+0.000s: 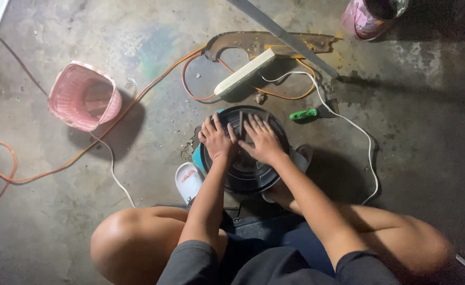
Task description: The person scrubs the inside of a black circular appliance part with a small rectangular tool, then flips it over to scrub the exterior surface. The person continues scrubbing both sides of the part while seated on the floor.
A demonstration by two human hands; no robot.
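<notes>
I sit on the concrete floor (411,132) with a round black housing (245,177) between my feet. My left hand (216,140) lies flat on its upper left part, fingers spread and pointing away from me, gripping nothing. My right hand (263,141) lies flat just beside it on the upper right part, fingers likewise extended, holding nothing. A narrow dark bar (240,122) stands on the housing between the two hands; whether either hand touches it cannot be determined.

A white slipper (188,181) sits to the left of the housing, touching its edge. A green tool (303,114) lies near the housing's upper right rim. A white power strip (244,72) lies beyond the hands, on a rusty flat plate (295,45), with an orange cable (79,153) and a white cable (367,142) running across the floor. A pink basket (83,96) lies on its side well apart to the left. A pink container (367,18) stands at the far right; its markings are not legible.
</notes>
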